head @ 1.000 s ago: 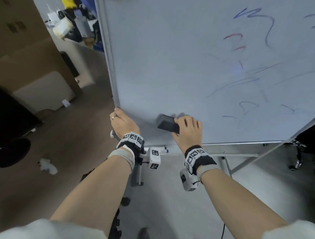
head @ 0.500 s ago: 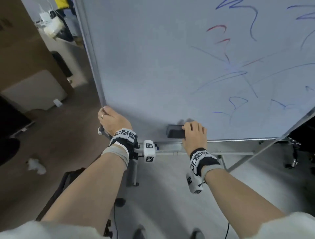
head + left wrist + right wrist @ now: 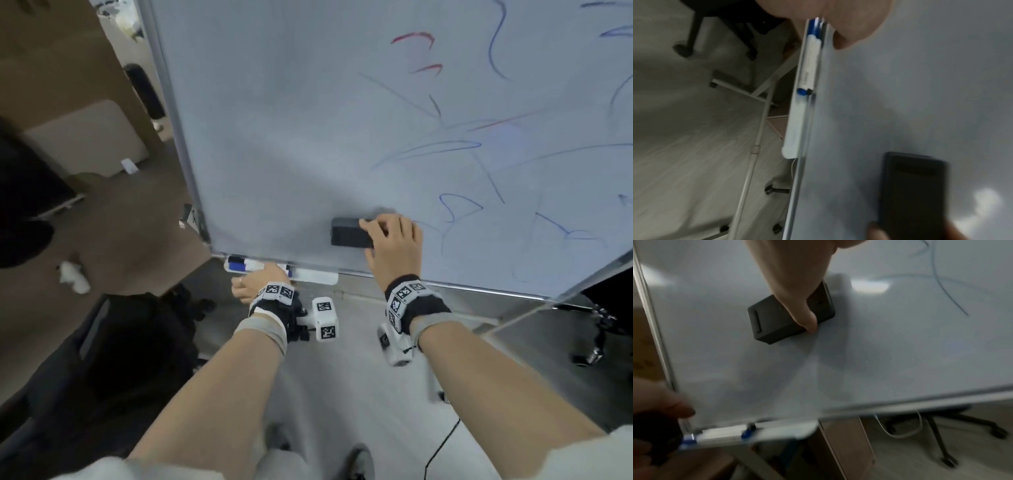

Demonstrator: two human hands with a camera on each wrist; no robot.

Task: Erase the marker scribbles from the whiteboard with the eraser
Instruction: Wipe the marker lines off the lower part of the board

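Observation:
The whiteboard (image 3: 291, 120) stands tilted on its stand, wiped pale on the left. Blue scribbles (image 3: 459, 209) and red scribbles (image 3: 414, 37) cover its right part. My right hand (image 3: 383, 233) grips the black eraser (image 3: 349, 234) and holds it flat against the lower board, just left of the blue lines. In the right wrist view the thumb (image 3: 807, 321) lies across the eraser (image 3: 772, 321). My left hand (image 3: 255, 279) pinches the board's bottom edge at the marker tray, with its thumb (image 3: 844, 39) on the board face. The eraser (image 3: 912, 186) shows blurred in the left wrist view.
Blue-capped markers (image 3: 253, 265) lie in the white tray (image 3: 315, 275) under the board. A black office chair (image 3: 120, 342) stands at the lower left, with crumpled paper (image 3: 73, 274) on the floor nearby. Cardboard boxes (image 3: 51, 68) stand at the left. Stand casters (image 3: 596, 356) and a cable (image 3: 442, 448) are on the right.
My left hand has slid from the board's left edge down to the bottom edge at the tray. The right hand has moved the eraser a little up from the bottom edge.

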